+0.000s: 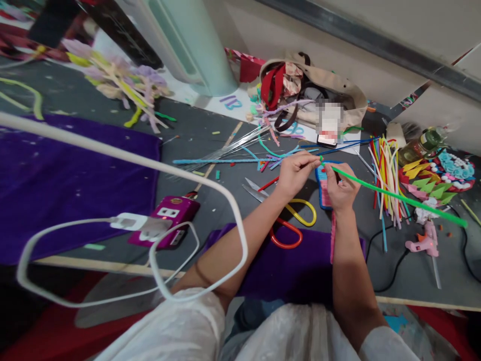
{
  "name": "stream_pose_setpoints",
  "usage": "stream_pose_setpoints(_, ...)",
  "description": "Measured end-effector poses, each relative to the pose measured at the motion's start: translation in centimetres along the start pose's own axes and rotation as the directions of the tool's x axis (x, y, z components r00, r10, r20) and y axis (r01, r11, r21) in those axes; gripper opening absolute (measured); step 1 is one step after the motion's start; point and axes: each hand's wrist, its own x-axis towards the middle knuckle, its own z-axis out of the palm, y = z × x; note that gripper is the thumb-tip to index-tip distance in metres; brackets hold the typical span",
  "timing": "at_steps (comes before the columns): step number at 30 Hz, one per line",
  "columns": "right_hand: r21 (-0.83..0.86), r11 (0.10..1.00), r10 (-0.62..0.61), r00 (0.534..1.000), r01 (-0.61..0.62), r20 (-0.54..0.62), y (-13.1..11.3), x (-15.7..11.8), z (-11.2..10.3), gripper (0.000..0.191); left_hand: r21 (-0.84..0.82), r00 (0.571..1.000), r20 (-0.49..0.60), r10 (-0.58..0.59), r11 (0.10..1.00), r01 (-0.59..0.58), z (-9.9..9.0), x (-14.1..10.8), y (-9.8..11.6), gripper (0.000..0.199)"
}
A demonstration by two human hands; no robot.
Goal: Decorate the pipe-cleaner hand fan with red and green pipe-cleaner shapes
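A long bright green pipe cleaner [398, 194] runs between my hands and sticks out far to the right. Its near end is pinched in the closed fingers of my left hand [296, 173]. My right hand [342, 189] is closed around it a short way along, thumb on top. Under my right hand lies a blue-edged object with a pink middle [325, 193], partly hidden. Large scissors [291, 220] with one yellow and one red-orange handle rest half under my left forearm. Blue pipe cleaners [225, 161] lie beyond my left hand.
A white cable [112, 148] loops across the near left, above a purple power strip [169, 220]. Colourful pipe cleaners [389, 175] and a pink glue gun [424, 243] lie right. Behind are a fabric bag [347, 95], a phone [326, 139] and a pale green pitcher [210, 65].
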Motion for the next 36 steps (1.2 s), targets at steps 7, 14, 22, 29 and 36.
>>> stream_pose_setpoints(7,0.037,0.998,0.045,0.999,-0.044,-0.026,0.5,0.0,-0.3,0.024,0.166,0.987,0.143,0.078,0.981,-0.102,-0.4,0.0,-0.8,0.004)
stream_pose_setpoints(14,0.060,0.987,0.154,0.987,-0.151,-0.042,1.0,0.1,-0.8,0.028,0.255,0.957,0.271,0.106,0.950,-0.178,-0.4,-0.2,-0.8,0.013)
stream_pose_setpoints(22,0.258,0.875,0.417,0.908,-0.410,0.026,0.9,0.6,-1.4,0.038,0.130,0.935,0.355,0.007,0.990,-0.057,-0.2,-0.1,-0.5,0.014)
stream_pose_setpoints(29,0.418,0.760,0.520,0.851,-0.498,0.070,0.8,0.8,-0.9,0.041,-0.032,0.922,0.358,-0.149,0.985,0.172,0.0,-0.3,-0.9,0.027)
stream_pose_setpoints(36,0.448,0.755,0.517,0.855,-0.479,0.041,0.4,0.9,-0.7,0.042,-0.160,0.909,0.349,-0.229,0.941,0.299,0.3,-0.5,-1.0,0.028)
